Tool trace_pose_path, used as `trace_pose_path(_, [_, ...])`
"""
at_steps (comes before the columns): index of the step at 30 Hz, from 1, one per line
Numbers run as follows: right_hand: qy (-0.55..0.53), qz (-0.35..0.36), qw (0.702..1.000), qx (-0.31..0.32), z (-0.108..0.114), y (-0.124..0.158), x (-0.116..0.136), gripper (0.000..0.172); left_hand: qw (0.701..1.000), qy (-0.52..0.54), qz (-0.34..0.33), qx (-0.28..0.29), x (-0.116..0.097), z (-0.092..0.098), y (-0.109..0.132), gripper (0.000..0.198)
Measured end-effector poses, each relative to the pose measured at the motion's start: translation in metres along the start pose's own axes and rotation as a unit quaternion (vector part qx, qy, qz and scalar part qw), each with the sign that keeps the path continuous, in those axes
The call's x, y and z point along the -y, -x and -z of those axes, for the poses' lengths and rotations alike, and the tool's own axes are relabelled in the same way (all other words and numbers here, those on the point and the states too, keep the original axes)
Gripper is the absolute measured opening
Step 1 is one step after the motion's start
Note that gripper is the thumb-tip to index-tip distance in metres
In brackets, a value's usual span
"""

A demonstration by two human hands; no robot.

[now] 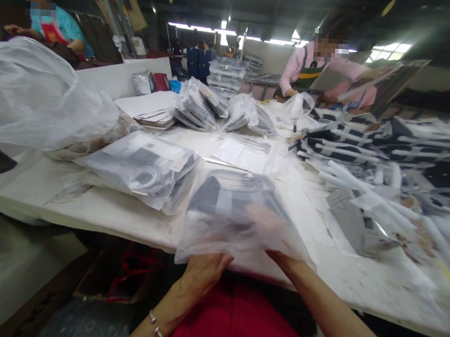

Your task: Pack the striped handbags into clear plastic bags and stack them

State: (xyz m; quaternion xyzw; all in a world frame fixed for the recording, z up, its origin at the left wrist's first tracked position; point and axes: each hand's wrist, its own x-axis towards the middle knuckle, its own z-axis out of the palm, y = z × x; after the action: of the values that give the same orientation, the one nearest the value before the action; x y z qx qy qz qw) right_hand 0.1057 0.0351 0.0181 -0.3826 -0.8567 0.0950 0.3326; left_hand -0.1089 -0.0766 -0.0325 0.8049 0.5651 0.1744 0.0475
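A translucent plastic bag with a dark folded item inside lies at the table's front edge. My right hand reaches inside the bag, blurred behind the plastic, its fingers too smeared to read. At the bag's open front edge is my left hand; its thumb shows outside while the fingers are under the plastic, gripping the edge. Just left of it rests a filled bag with a coiled white cord and a label on top.
Large clear plastic bags are heaped at the left. Filled bags and printed sheets lie behind. Dark items with white straps and a grey box stand at the right. Two people work across the table.
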Motion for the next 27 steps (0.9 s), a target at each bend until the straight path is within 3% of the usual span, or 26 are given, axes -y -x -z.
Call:
trace_pose_path(2, [0.032,0.044,0.998,-0.007,0.003,0.011,0.008,0.037,0.999,-0.006,0.009,-0.034,-0.002,-0.004,0.001,0.038])
trace_pose_path(5, [0.082,0.082,0.993,0.024,0.005,0.025,0.013,0.044,0.995,-0.034,-0.040,-0.089,-0.005,-0.011,0.006,0.033])
trace_pose_path(8, [0.094,0.088,0.991,0.030,0.002,0.030,0.009,0.044,0.993,-0.044,-0.055,-0.096,-0.004,-0.011,0.016,0.031])
trace_pose_path(11, [0.111,0.089,0.990,-0.002,-0.007,0.031,0.005,0.043,0.994,-0.048,-0.045,-0.092,0.002,0.000,0.024,0.026])
trace_pose_path(15, [0.155,0.088,0.983,-0.037,-0.011,0.042,0.014,0.051,0.985,-0.084,-0.052,-0.144,0.016,0.021,0.031,0.030])
trace_pose_path(18, [0.123,0.088,0.988,-0.005,0.008,0.068,0.024,0.054,0.984,-0.097,-0.043,-0.145,0.024,0.029,0.043,0.029])
trace_pose_path(21, [0.075,0.096,0.992,-0.012,0.039,0.112,0.028,0.047,0.985,-0.092,-0.034,-0.141,0.029,0.034,0.066,0.023])
trace_pose_path(24, [0.066,0.015,0.995,-0.067,0.065,0.155,0.026,0.033,0.987,-0.028,-0.023,-0.154,0.037,0.044,0.093,0.016])
trace_pose_path(25, [0.075,-0.033,0.992,-0.100,0.071,0.164,0.023,0.024,0.987,0.001,0.009,-0.160,0.041,0.048,0.099,0.015])
trace_pose_path(27, [0.094,-0.171,0.967,-0.161,0.079,0.170,0.014,0.013,0.973,0.061,0.137,-0.174,0.052,0.057,0.102,0.017])
